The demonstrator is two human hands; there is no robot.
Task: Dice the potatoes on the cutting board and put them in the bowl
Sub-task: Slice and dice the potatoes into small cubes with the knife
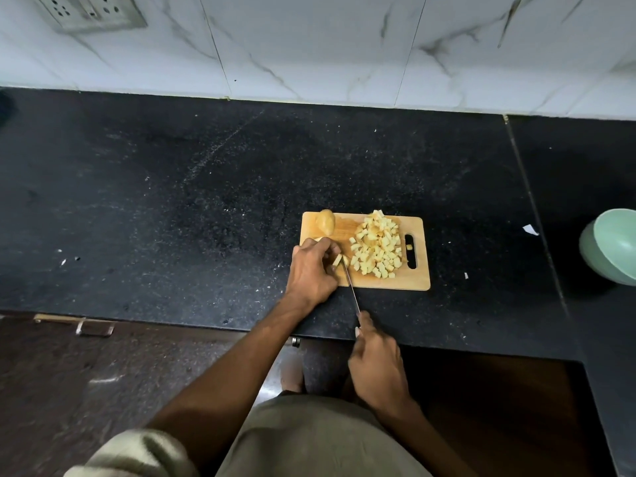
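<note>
While the left hand (314, 266) curls its fingers over a piece of potato (339, 259) at the near left part of the cutting board (418, 280), the right hand (377, 368) grips the handle of a knife (351, 287) well back over the counter's front edge, its fingers wrapped round the handle and the forefinger laid along the top. From the head view the thin blade runs up from that hand onto the board and meets the held piece just beside the left fingertips. A heap of diced potato (377, 249) lies on the right half of the board, reaching close to the handle slot, with one small cube inside the slot. A whole unpeeled potato (326, 222) sits at the board's far left corner, apart from the heap. The board rests on a black speckled counter (172, 201). A pale green bowl (616, 242) stands at the right edge of the view, well apart from the board and cut off by the frame. White marbled tiles (309, 46) back the counter, and a switch plate (89, 12) shows at top left.
</note>
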